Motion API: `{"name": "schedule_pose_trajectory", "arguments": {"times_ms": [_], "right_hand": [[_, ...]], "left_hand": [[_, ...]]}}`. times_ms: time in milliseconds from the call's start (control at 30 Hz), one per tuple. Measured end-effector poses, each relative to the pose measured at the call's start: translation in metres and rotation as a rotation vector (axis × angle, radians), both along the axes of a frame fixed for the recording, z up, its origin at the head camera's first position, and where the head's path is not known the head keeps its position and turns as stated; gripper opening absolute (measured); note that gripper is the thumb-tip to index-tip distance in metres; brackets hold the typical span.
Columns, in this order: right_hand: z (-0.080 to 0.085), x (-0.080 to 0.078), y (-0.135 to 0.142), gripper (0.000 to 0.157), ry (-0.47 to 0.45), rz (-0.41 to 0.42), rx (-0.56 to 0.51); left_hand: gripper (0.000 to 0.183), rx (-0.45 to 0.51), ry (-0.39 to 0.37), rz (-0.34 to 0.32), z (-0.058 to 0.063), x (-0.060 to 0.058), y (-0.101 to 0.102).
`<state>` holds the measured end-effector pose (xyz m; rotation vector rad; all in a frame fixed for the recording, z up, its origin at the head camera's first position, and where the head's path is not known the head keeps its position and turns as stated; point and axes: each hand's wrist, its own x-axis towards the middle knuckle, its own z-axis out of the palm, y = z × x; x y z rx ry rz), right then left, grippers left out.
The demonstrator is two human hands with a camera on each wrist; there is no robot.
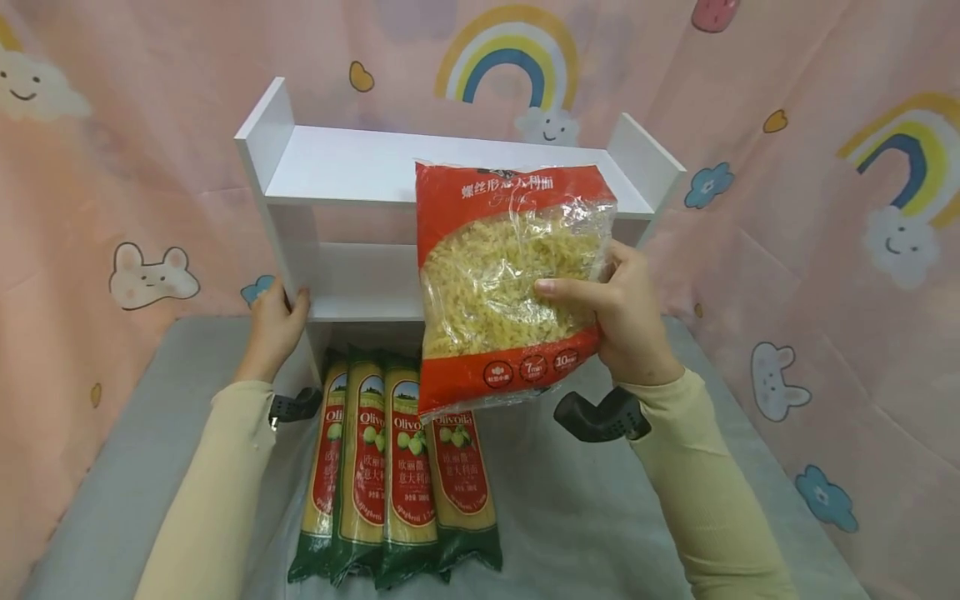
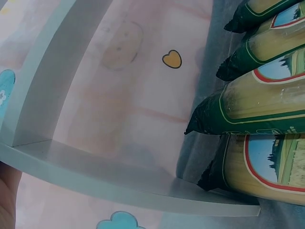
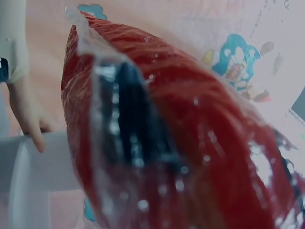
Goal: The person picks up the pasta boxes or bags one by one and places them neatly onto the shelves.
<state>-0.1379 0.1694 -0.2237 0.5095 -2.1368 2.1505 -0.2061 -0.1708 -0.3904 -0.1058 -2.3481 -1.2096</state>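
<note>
This place seems to be a small corner dressed with fabric. A pink cloth [image 1: 742,267], printed with rainbows [image 1: 508,37], smiling clouds [image 1: 553,127] and a rabbit [image 1: 778,387], hangs at the back and both sides, like decoration for a child's room. Below lies a grey cloth [image 1: 592,517], carrying a white shelf unit [image 1: 360,167]. Because the cloth hides the surroundings, I cannot say surely whether this is a home.

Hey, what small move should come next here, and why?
Probably bring the right hand and its pasta bag toward the white shelf: the bag is held in front, the left hand grips the shelf's side, and spaghetti packs lie below.
</note>
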Motion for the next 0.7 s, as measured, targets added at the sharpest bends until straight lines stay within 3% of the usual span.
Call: {"name": "schedule_pose_trajectory", "arguments": {"times_ms": [200, 467, 700], "right_hand": [[0.001, -0.005, -0.003, 0.043, 0.046, -0.010, -0.037], [0.015, -0.028, -0.012, 0.043, 0.026, -0.010, -0.100], [0.029, -0.041, -0.026, 0.034, -0.005, 0.003, -0.075]], "left_hand": [[0.027, 0.019, 0.018, 0.064, -0.013, 0.030, 0.001], [0.026, -0.011, -0.025, 0.065, -0.012, 0.027, 0.009], [0.020, -0.019, 0.010, 0.111, -0.012, 0.033, 0.006]]}}
